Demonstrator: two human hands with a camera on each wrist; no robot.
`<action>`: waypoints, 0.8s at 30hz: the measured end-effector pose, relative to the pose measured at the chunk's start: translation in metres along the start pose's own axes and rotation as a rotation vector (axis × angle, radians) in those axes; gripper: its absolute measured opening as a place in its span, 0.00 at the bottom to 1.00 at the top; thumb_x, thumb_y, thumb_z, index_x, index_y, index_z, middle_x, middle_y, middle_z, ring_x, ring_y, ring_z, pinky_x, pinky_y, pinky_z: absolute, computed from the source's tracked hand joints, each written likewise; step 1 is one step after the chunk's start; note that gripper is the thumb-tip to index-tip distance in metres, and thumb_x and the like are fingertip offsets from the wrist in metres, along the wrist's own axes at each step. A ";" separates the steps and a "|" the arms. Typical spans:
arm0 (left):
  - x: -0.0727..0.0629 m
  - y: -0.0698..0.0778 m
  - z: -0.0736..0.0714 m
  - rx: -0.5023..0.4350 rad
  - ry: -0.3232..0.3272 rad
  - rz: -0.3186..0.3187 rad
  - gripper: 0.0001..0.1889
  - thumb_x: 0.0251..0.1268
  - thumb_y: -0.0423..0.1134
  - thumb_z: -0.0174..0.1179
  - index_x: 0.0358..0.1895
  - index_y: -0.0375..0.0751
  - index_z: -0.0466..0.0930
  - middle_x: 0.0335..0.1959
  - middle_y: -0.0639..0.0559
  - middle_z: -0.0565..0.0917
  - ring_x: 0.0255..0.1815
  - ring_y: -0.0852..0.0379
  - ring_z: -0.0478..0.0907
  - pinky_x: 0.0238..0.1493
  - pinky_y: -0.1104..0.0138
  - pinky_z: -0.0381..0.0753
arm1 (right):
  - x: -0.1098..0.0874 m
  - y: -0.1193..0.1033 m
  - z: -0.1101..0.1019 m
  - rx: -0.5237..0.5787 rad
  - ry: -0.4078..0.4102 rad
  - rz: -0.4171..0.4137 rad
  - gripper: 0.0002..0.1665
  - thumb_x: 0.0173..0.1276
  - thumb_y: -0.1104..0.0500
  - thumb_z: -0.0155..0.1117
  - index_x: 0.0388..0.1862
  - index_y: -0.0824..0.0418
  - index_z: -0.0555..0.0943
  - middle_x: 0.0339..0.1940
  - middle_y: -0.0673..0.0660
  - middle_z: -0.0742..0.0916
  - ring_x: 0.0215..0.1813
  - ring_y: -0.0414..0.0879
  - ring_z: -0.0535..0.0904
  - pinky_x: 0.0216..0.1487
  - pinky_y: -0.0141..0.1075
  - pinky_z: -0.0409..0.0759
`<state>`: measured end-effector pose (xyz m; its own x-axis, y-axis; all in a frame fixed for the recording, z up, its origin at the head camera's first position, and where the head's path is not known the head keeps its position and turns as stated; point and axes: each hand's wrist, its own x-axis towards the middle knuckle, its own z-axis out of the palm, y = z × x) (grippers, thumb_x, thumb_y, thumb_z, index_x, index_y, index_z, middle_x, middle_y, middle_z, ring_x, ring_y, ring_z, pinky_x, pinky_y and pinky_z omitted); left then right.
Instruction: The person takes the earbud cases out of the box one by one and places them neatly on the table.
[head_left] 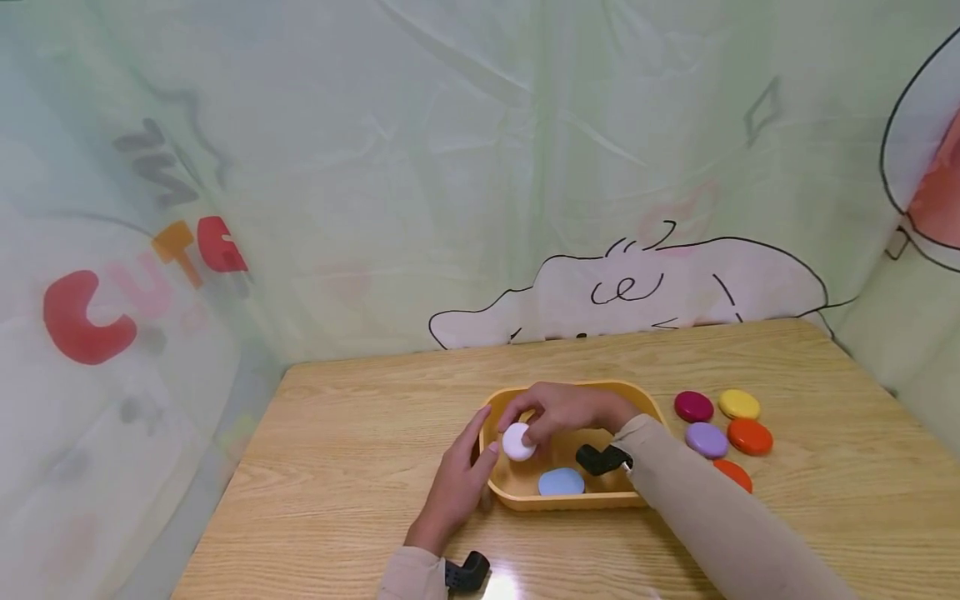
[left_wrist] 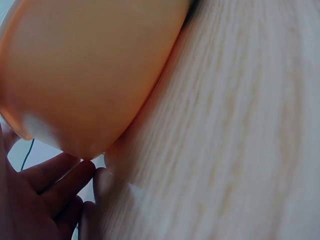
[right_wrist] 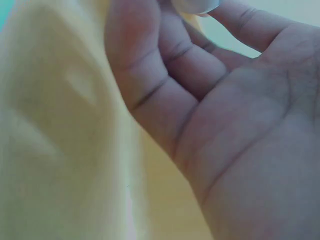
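A white round disc is pinched between the fingers and thumb of my right hand, over the left part of an orange-yellow plastic box. Just the disc's lower edge shows at the top of the right wrist view. Beneath it, a light blue disc lies inside the box near the front wall. My left hand rests against the box's left end, its fingers fairly straight. In the left wrist view, fingertips touch the outside of the box.
Right of the box on the wooden table lie a magenta disc, a yellow disc, a lilac disc and an orange-red disc. Another orange-red disc is partly behind the right sleeve. A printed curtain hangs behind.
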<state>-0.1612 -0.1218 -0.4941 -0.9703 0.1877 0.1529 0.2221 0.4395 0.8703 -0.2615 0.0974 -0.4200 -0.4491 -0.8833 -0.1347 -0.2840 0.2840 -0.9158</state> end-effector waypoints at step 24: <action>0.000 0.004 0.002 -0.003 0.013 -0.005 0.29 0.79 0.51 0.49 0.79 0.65 0.56 0.77 0.61 0.60 0.77 0.58 0.56 0.75 0.55 0.58 | -0.063 -0.017 -0.020 0.011 0.344 -0.022 0.22 0.69 0.59 0.67 0.60 0.64 0.80 0.53 0.61 0.83 0.44 0.55 0.85 0.50 0.41 0.85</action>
<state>-0.1601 -0.1185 -0.4919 -0.9724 0.1743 0.1548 0.2174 0.4378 0.8724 -0.2455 0.1553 -0.3881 -0.7028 -0.7111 0.0186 -0.2886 0.2612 -0.9211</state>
